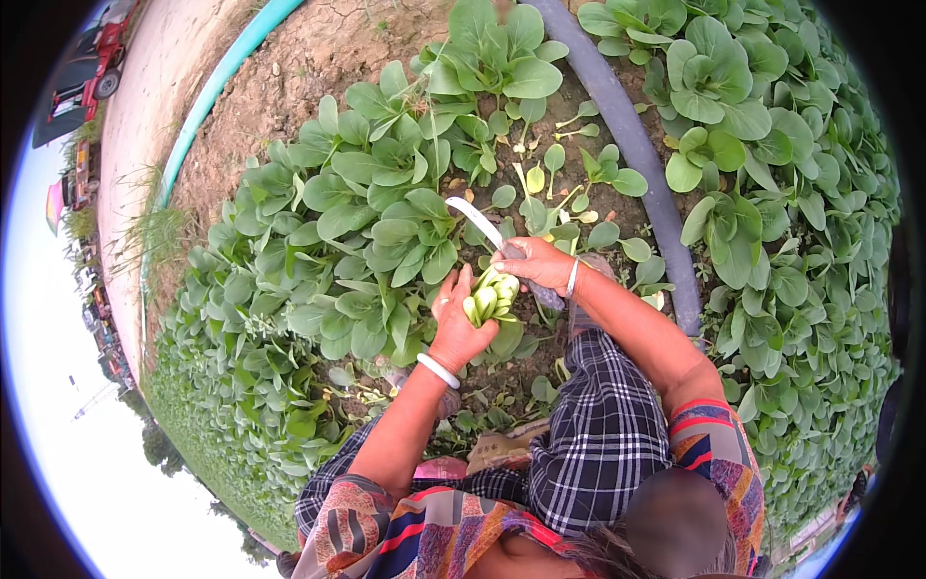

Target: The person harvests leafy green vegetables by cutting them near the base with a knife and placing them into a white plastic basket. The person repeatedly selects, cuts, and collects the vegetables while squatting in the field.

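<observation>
- The left hand [461,323] reaches in from the near left, fingers curled around a bok choy head [492,299].
- The right hand [542,264], from the near right, grips the grey handle of a curved-bladed knife [475,222], its pale blade pointing far left.
- The bok choy shows smooth, pale-green stalks, between both hands, left of the dark hose [632,145].

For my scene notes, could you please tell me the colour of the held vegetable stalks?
The vegetable stalks are pale green, best seen in the head view.
</observation>
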Demonstrator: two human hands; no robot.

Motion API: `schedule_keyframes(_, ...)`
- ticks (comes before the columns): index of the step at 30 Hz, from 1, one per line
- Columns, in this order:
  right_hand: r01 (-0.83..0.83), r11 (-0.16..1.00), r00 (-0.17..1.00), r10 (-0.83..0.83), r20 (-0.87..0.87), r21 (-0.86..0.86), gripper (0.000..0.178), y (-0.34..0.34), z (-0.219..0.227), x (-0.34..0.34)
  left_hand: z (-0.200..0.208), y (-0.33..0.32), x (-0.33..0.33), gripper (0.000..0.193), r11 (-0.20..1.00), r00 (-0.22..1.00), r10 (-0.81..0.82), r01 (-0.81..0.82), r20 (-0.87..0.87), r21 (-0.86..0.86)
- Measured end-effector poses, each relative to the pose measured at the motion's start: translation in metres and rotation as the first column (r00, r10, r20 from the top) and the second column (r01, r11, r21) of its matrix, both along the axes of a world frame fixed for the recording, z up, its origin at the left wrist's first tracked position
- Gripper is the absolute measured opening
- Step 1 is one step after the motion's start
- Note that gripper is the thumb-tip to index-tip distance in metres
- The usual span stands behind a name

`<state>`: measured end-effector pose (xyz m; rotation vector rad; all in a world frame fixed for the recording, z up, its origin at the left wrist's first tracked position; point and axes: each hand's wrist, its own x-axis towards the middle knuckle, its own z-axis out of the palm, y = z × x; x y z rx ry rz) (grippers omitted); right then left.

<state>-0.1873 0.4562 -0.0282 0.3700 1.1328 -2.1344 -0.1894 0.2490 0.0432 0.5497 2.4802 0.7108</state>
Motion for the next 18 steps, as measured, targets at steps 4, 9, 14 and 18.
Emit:
schedule_keyframes(4, -0.082, 0.938, 0.977, 0.143, -0.160, 0.337, 0.033, -0.011, -0.020, -0.004, -0.015, -0.002, 0.003, 0.039, 0.808, 0.608, 0.284, -0.568, 0.741, 0.156)
schedule_keyframes(9, 0.099, 0.697, 0.924, 0.201, -0.326, 0.710, 0.034, -0.022, -0.042, -0.013, 0.005, 0.012, -0.034, 0.039, 0.991, 0.958, -0.041, 0.075, 0.284, -0.113)
schedule_keyframes(14, 0.040, 0.616, 0.881, 0.349, -0.318, 0.787, 0.036, -0.023, -0.043, -0.029, -0.001, 0.022, -0.085, 0.029, 0.743, 0.830, -0.548, 0.426, -0.103, -0.515)
schedule_keyframes(18, 0.021, 0.573, 0.863, 0.404, -0.305, 0.819, 0.043, -0.030, -0.056, -0.021, -0.014, 0.022, -0.116, 0.035, 0.531, 0.839, -0.538, 0.411, 0.080, -0.742)
